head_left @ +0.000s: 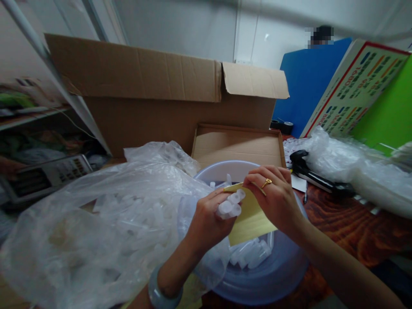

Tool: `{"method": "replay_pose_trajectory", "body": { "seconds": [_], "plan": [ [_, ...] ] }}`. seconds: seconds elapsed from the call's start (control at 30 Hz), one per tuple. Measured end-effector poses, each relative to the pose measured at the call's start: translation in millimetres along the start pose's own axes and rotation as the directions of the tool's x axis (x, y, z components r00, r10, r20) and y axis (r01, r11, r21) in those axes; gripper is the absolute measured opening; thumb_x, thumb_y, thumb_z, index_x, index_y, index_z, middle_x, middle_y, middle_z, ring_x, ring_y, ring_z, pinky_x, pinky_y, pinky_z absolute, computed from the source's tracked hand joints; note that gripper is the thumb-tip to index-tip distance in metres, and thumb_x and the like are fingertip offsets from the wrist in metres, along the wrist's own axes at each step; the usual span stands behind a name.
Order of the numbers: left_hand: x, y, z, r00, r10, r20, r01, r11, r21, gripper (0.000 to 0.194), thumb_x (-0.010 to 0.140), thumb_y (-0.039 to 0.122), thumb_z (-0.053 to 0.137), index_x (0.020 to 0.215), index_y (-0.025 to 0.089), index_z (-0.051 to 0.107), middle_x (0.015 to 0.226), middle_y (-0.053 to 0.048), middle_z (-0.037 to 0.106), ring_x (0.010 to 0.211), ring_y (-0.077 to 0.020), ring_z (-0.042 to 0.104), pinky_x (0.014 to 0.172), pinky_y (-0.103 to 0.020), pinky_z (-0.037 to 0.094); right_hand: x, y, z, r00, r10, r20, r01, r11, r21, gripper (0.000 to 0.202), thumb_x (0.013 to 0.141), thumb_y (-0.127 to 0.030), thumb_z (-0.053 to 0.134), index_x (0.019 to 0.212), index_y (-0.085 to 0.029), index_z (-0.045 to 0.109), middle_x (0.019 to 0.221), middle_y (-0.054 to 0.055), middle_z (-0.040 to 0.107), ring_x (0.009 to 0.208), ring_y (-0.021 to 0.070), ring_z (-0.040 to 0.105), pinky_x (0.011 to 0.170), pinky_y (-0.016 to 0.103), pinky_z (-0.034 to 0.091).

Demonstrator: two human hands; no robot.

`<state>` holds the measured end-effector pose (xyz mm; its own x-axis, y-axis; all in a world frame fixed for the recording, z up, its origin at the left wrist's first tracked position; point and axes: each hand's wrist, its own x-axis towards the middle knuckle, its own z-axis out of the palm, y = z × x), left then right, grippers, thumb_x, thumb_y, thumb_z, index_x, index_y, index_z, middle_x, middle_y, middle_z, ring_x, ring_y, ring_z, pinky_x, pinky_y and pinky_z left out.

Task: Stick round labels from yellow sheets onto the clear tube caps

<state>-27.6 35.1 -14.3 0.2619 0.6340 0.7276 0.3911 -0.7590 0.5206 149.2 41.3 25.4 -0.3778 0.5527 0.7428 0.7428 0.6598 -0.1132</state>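
My left hand (pixel 209 216) is closed around a bunch of several translucent white plastic tubes (pixel 230 205), their round ends pointing towards me. A sheet of yellow paper (pixel 252 221) hangs behind the bunch, its top edge running from my left fingers to my right. My right hand (pixel 273 195), with a ring on one finger, pinches that edge. Both hands are above a pale blue plastic basin (pixel 270 274). More white tubes (pixel 249 253) lie inside the basin, partly hidden by the paper and my hands.
Left of the basin spreads a big clear plastic bag (pixel 106 240) full of similar pieces. Behind stand a large cardboard box (pixel 174 113) and a shallow carton (pixel 238 143). A black tool-like object (pixel 318 176), tape rolls (pixel 285 126) and plastic wrapping (pixel 360 171) are at right.
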Motion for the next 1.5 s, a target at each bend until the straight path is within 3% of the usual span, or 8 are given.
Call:
{"method": "replay_pose_trajectory", "body": {
  "seconds": [0.17,0.33,0.7,0.97,1.13,1.27,1.4,1.5],
  "plan": [
    [0,-2,0.6,0.999,-0.045,-0.015,0.045,0.999,0.01,0.005,0.08,0.009,0.065,0.077,0.013,0.065,0.081,-0.004,0.071,0.08,-0.0137,0.068,0.078,-0.02,0.053,0,-4,-6,0.998,0.06,0.007,-0.06,0.981,0.184,0.008,0.092,-0.013,0.059,0.09,-0.02,0.06,0.1,0.002,0.063,0.098,0.0178,0.055,0.089,0.035,0.031],
    [-1,-3,0.2,0.999,-0.032,0.037,0.032,0.999,-0.018,0.005,0.079,0.008,0.063,0.078,0.013,0.065,0.086,-0.005,0.07,0.084,-0.0143,0.068,0.077,-0.02,0.052,8,-13,-19,0.926,0.057,0.373,-0.282,0.761,0.584,0.007,0.092,-0.015,0.06,0.088,-0.021,0.059,0.105,0.0,0.056,0.105,0.0157,0.054,0.093,0.033,0.034],
    [-3,-3,1.4,0.998,-0.003,0.06,0.004,1.0,-0.026,0.013,0.079,0.009,0.061,0.091,0.009,0.066,0.094,-0.01,0.071,0.091,-0.0174,0.068,0.082,-0.023,0.053,12,-14,-13,0.883,0.016,0.469,-0.31,0.771,0.557,0.006,0.094,-0.016,0.056,0.093,-0.021,0.058,0.103,-0.001,0.057,0.103,0.0145,0.054,0.092,0.033,0.035],
    [-2,-3,0.1,0.998,-0.01,0.066,0.01,1.0,-0.001,0.018,0.077,0.007,0.061,0.095,0.008,0.067,0.098,-0.013,0.071,0.094,-0.0205,0.068,0.083,-0.027,0.054,13,-18,-11,0.898,0.079,0.434,-0.309,0.815,0.49,0.008,0.089,-0.013,0.063,0.09,-0.02,0.059,0.098,-0.002,0.06,0.099,0.0147,0.057,0.089,0.034,0.037],
    [-3,-5,-1.0,0.998,0.002,0.07,-0.001,1.0,-0.01,0.016,0.08,0.015,0.06,0.093,0.01,0.067,0.101,-0.014,0.071,0.098,-0.0224,0.068,0.088,-0.031,0.055,10,-26,-5,0.897,0.228,0.378,-0.377,0.841,0.388,0.035,0.075,-0.022,0.079,0.103,-0.023,0.058,0.103,-0.002,0.064,0.102,0.0204,0.059,0.092,0.043,0.037],
    [-1,-2,-3.5,0.999,-0.019,0.038,0.021,0.999,-0.048,0.009,0.081,0.022,0.061,0.081,0.014,0.064,0.097,-0.011,0.072,0.094,-0.0217,0.069,0.085,-0.03,0.055,-1,-28,-1,0.958,0.098,0.269,-0.206,0.886,0.415,0.051,0.073,-0.029,0.082,0.116,-0.024,0.056,0.123,0.004,0.058,0.118,0.0252,0.054,0.101,0.048,0.038],
    [1,6,-5.7,0.951,-0.309,0.017,0.307,0.932,-0.194,0.009,0.08,0.023,0.065,0.084,0.014,0.065,0.079,-0.004,0.07,0.069,-0.0151,0.065,0.066,-0.023,0.053,-13,-24,-3,0.991,-0.119,-0.054,0.131,0.883,0.451,0.059,0.089,-0.022,0.064,0.142,-0.018,0.039,0.149,0.012,0.04,0.141,0.0218,0.034,0.117,0.04,0.031],
    [2,10,-5.2,0.924,-0.379,0.057,0.378,0.879,-0.289,0.014,0.079,0.028,0.066,0.078,0.014,0.064,0.069,-0.001,0.065,0.058,-0.0121,0.057,0.055,-0.021,0.049,-16,-25,-1,0.984,-0.177,0.035,0.137,0.86,0.491,0.059,0.092,-0.022,0.057,0.146,-0.015,0.035,0.149,0.014,0.041,0.142,0.0208,0.034,0.118,0.039,0.031]
  ]
}}
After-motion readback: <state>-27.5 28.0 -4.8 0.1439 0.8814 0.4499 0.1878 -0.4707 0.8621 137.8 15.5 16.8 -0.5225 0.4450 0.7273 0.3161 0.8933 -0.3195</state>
